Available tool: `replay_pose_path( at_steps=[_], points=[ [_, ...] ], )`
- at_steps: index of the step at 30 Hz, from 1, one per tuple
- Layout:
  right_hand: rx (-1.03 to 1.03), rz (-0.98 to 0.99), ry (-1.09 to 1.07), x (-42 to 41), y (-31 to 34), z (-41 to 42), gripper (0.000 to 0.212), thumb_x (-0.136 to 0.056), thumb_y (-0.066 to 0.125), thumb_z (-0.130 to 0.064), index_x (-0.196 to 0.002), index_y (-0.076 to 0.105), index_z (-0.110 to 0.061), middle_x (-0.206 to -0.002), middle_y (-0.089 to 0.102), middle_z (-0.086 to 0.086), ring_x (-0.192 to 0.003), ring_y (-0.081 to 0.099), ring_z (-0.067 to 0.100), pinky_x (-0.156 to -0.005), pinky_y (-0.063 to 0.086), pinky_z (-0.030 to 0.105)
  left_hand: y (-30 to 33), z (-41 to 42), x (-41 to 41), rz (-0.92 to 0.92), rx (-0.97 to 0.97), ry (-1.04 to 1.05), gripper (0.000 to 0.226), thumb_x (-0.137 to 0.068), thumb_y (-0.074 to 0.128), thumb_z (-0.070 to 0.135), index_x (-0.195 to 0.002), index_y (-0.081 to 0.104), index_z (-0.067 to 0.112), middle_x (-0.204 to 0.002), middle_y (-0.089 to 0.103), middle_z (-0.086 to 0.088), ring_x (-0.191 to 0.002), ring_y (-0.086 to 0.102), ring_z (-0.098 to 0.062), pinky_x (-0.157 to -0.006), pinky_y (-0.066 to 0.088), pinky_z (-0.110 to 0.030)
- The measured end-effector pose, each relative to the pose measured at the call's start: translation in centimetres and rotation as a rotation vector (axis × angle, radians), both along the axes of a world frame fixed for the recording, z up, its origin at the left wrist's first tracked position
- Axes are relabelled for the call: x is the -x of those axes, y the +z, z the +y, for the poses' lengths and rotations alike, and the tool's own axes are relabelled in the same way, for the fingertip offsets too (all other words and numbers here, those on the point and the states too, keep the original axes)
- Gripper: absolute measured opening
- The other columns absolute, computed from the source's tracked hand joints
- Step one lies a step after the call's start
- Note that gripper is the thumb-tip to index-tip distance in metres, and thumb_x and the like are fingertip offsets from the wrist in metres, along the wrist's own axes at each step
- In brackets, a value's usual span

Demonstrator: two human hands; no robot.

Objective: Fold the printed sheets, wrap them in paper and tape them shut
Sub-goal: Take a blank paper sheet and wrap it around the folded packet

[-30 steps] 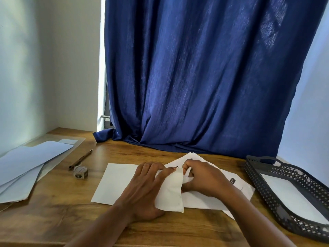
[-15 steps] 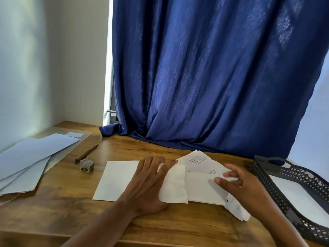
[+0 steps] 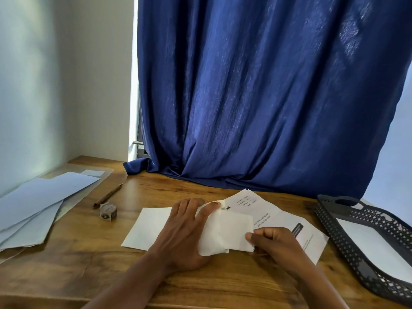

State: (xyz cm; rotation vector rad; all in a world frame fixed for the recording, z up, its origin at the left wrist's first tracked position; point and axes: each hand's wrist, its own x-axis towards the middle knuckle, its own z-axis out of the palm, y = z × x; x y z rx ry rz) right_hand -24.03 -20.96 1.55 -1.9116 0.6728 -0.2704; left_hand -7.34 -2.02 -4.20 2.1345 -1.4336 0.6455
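My left hand lies on the wooden worktop with its fingers stretched forward over the plain wrapping paper, and its thumb presses the top corner of a folded white flap that curls up beside my palm. My right hand sits just to the right of it, fingers curled, thumb and forefinger pinching the lower right corner of that same flap. Under and beyond both hands lie the printed sheets, spread at a slant toward the right, touching the wrapping paper; lines of small text and a dark bar show on the top one, too small for me to read.

Close on my right, a dark perforated tray stands at the worktop's edge with a white sheet lying in it. Further to my left, a small roll of tape stands on its side, and a brown pen lies just behind it. Well apart from these, at the left edge, a loose stack of pale blue sheets fans out over a clear plastic sleeve. At the back, a deep blue curtain hangs down, its hem bunched on the worktop.
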Motion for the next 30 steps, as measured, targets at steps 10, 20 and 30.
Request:
replay_pose_path(
  at_steps=[10,20,30],
  points=[
    [-0.064,-0.053,-0.051,0.9,0.6,-0.5,0.024,-0.088,0.076,-0.028,-0.108,0.072,-0.016,-0.088,0.079,0.000,-0.066,0.074,0.024,-0.051,0.054,0.024,-0.1,0.0,-0.1,0.084,-0.086,0.006,0.117,-0.064,0.064,0.088,-0.155,0.006,0.042,-0.149,0.026,0.008,-0.133,0.029,-0.014,-0.119,0.028,-0.041],
    [-0.046,-0.010,0.001,1.6,-0.7,-0.6,0.021,-0.090,0.075,-0.026,-0.106,0.073,-0.013,-0.084,0.079,0.005,-0.060,0.070,0.020,-0.050,0.051,0.024,0.1,0.0,0.5,0.120,-0.190,-0.082,0.118,-0.064,0.062,0.092,-0.155,0.003,0.046,-0.150,0.026,0.013,-0.124,0.029,-0.009,-0.113,0.034,-0.035],
    [-0.184,0.026,0.084,-0.3,-1.4,0.2,0.025,-0.089,0.076,-0.027,-0.111,0.073,-0.016,-0.093,0.079,0.006,-0.066,0.069,0.019,-0.055,0.051,0.023,0.8,0.2,1.0,0.124,-0.169,-0.136,0.115,-0.067,0.064,0.089,-0.153,0.001,0.046,-0.148,0.023,0.015,-0.121,0.026,-0.003,-0.111,0.032,-0.028]
  ],
)
